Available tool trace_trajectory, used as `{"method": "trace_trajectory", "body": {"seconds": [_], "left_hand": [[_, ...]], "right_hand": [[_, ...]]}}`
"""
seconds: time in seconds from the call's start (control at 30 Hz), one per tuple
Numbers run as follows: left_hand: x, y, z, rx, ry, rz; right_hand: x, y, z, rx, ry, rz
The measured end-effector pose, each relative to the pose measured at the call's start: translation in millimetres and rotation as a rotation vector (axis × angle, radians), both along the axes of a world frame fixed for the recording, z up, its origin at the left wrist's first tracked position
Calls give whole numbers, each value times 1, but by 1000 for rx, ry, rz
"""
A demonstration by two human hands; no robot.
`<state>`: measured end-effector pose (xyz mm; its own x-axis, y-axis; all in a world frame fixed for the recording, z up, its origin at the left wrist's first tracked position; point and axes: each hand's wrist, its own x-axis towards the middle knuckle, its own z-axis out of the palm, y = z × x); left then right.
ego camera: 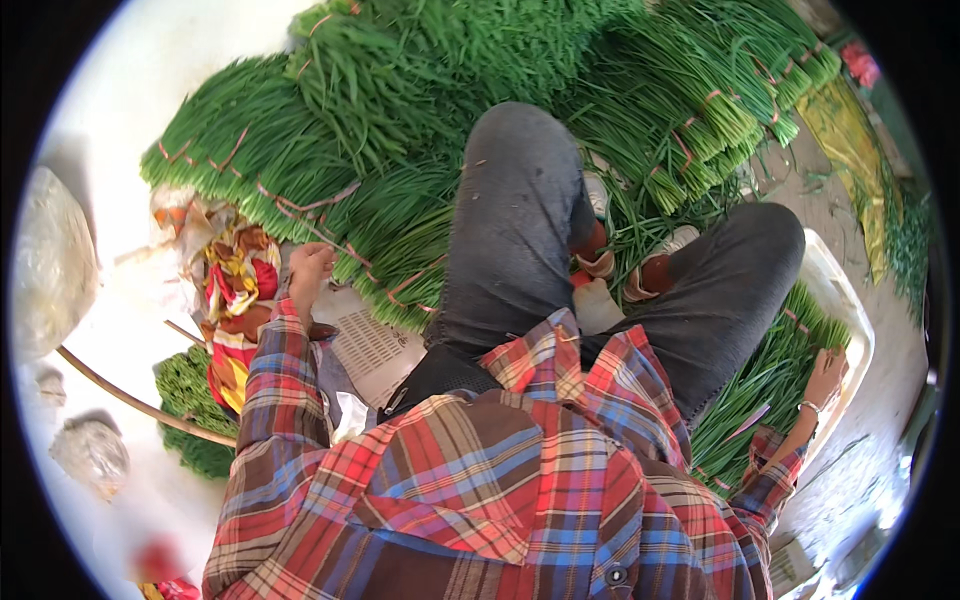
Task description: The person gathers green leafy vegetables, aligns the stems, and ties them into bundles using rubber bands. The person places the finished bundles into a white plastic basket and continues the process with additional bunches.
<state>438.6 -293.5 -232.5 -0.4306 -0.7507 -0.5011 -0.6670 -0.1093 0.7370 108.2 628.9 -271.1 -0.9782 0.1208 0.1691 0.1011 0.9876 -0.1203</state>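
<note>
Bunches of long green leaves (420, 82), which look like garlic chives, lie heaped before me, tied with pink bands. My left hand (309, 268), fingers curled, is beside the cut stem ends of the left-hand bunches (300, 217); whether it holds anything is unclear. To my right, a white plastic crate (862, 330) contains more tied bunches (765, 397). Against the crate's inner side, my right hand (825, 377) is at the stem ends of one bunch, its fingers partly hidden. A bracelet circles that wrist.
Beside my left arm are a patterned red and yellow cloth (236, 289), a printed sack (375, 341) and a curved stick (142, 401). Farther left sits a large clear plastic bag (56, 262). Loose leaves surround my shoes (679, 238). A yellow sheet (851, 165) lies at the right.
</note>
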Motion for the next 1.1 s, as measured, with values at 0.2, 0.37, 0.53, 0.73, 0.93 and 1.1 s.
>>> {"method": "trace_trajectory", "body": {"seconds": [0.2, 0.37, 0.53, 0.73, 0.93, 1.1], "left_hand": [[81, -19, -98, 41, -314, -2], [152, -20, -234, -401, -633, -684], [106, 14, -264, -77, -959, -720], [91, 39, -267, -357, -1073, -718], [122, 45, -318, -715, -955, -677], [93, 48, -224, -504, -752, -808]], "right_hand": [[-18, -50, 30, 71, -350, 253], [-25, -78, 61, -35, -579, 170], [-22, -80, 110, 47, -693, 108], [-12, -121, 153, -1, -665, 77], [-17, -166, 171, 77, -673, 161], [-36, -177, 174, 86, -655, 186]]}}
